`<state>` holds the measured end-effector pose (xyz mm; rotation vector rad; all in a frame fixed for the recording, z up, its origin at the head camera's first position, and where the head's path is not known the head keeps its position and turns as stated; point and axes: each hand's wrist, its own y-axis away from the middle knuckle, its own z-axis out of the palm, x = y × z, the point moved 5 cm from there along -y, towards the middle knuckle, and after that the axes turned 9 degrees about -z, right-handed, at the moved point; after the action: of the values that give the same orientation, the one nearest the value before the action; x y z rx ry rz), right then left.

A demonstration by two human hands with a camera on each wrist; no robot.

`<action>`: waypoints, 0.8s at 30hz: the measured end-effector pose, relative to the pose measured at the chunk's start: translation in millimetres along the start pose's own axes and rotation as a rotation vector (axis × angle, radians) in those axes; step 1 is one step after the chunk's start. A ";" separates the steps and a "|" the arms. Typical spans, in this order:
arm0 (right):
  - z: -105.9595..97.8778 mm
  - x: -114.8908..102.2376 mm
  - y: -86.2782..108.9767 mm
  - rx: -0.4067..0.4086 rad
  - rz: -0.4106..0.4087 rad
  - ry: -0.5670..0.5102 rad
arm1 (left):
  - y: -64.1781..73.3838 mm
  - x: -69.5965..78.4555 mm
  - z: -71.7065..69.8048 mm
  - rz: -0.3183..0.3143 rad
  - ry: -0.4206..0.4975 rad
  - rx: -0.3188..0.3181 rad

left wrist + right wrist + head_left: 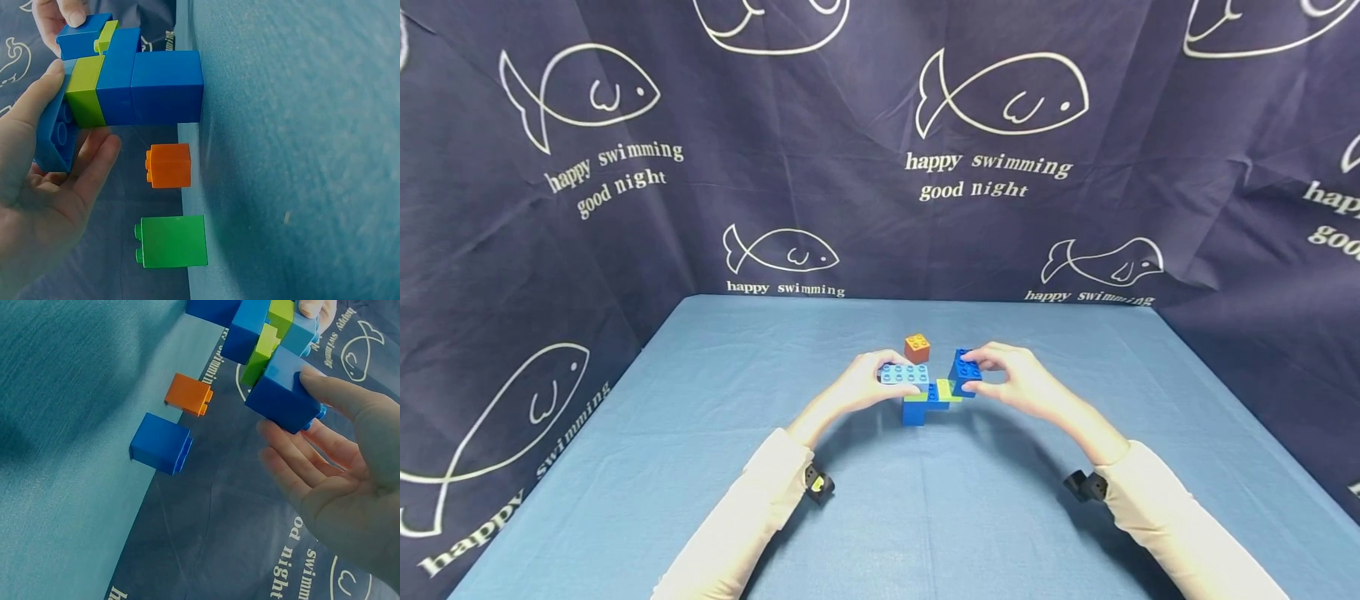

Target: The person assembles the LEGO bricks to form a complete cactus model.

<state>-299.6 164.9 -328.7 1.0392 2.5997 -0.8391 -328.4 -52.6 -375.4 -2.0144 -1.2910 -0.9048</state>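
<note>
My left hand (856,385) grips a light blue brick (904,373) at the left top of a small brick build. Under it, in the left wrist view, come a lime brick (86,92), a blue brick (117,87) and a lower blue brick (167,87) at the tabletop. A thin lime piece (259,356) sits on the build's right part. My right hand (1021,380) pinches a dark blue brick (284,387) between thumb and fingers, right against that lime piece and slightly tilted in the head view.
Behind the build stands an orange brick (916,352) on the blue-covered table (880,517). A green brick (174,242) shows in the left wrist view, another blue brick (157,442) in the right wrist view. A dark fish-print curtain (880,158) hangs behind.
</note>
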 end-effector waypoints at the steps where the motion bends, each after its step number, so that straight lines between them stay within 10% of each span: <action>1: 0.3 0.1 0.3 0.001 0.000 0.002 | 0.2 0.0 0.2 -0.001 0.002 -0.002; 24: 3.1 -5.4 -1.4 0.004 -0.028 -0.022 | -0.3 -0.5 -1.6 0.006 0.020 -0.010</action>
<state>-296.7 159.3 -328.4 0.9912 2.6008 -0.8578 -329.2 -53.9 -374.8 -2.0112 -1.2719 -0.9282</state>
